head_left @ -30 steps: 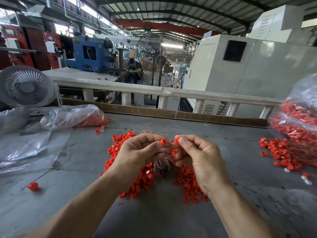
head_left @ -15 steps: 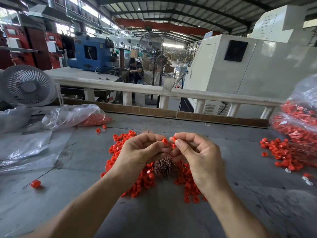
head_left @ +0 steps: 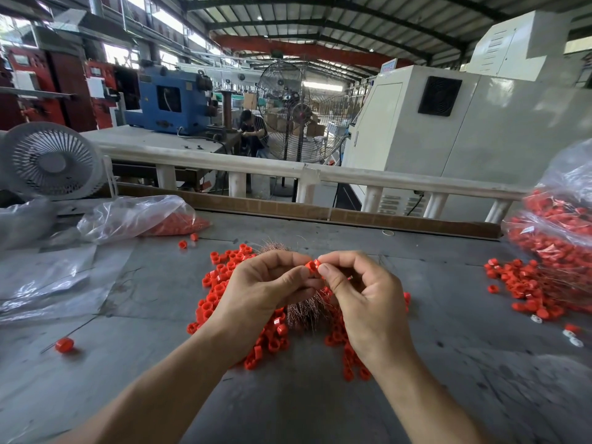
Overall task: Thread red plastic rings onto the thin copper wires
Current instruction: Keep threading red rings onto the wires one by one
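My left hand pinches a red plastic ring between thumb and forefinger above the grey table. My right hand meets it fingertip to fingertip and pinches at the ring's right side; any wire in that pinch is too thin to make out. A bundle of thin copper wires lies on the table below both hands, partly hidden by them. Around the bundle spreads a pile of loose red rings.
A clear bag of red rings lies at the back left beside flat plastic sheets. At the right, a full bag stands over a heap of wired rings. One ring on a wire lies near left.
The fingertips of both hands have closed together on the ring, and the right hand's forefinger and thumb now sit against the left's. The hands stay over the same spot.
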Motion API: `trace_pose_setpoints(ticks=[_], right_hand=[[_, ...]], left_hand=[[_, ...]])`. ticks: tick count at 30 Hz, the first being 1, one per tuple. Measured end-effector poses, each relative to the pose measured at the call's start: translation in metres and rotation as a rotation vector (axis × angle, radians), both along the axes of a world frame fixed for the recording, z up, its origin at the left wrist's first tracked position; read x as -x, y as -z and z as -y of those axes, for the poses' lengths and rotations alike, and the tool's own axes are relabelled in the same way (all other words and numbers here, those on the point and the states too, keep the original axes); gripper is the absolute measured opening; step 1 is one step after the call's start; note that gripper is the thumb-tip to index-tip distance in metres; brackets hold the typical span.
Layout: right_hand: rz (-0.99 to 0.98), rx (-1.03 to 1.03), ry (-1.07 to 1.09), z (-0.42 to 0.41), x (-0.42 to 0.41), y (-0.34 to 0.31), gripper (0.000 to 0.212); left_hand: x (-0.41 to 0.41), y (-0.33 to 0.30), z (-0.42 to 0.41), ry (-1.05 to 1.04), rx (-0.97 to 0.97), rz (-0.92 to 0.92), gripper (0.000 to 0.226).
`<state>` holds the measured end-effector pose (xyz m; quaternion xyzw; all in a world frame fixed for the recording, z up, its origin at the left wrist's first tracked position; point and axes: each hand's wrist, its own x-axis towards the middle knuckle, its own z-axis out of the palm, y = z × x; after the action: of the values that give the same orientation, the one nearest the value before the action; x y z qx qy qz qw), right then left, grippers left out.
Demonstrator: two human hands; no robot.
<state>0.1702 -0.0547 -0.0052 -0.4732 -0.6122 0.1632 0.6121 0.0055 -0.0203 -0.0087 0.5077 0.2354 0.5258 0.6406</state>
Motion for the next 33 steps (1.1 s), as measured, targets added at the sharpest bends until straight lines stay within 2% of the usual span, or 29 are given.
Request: trace_pose_setpoints(ticks=[22,33], right_hand=[[0.125,-0.128,-0.005,-0.0012,0.0002,-0.0022,0.011],[0.207,-0.149,0.034,-0.0019,0.0022,-0.0017,0.009]], left_hand=[[0.001,-0.001,0.0018,-0.022,-0.011,-0.041,0.025],[0.0,0.0006,0.0019,-0.045,-0.017,-0.042,0.029]])
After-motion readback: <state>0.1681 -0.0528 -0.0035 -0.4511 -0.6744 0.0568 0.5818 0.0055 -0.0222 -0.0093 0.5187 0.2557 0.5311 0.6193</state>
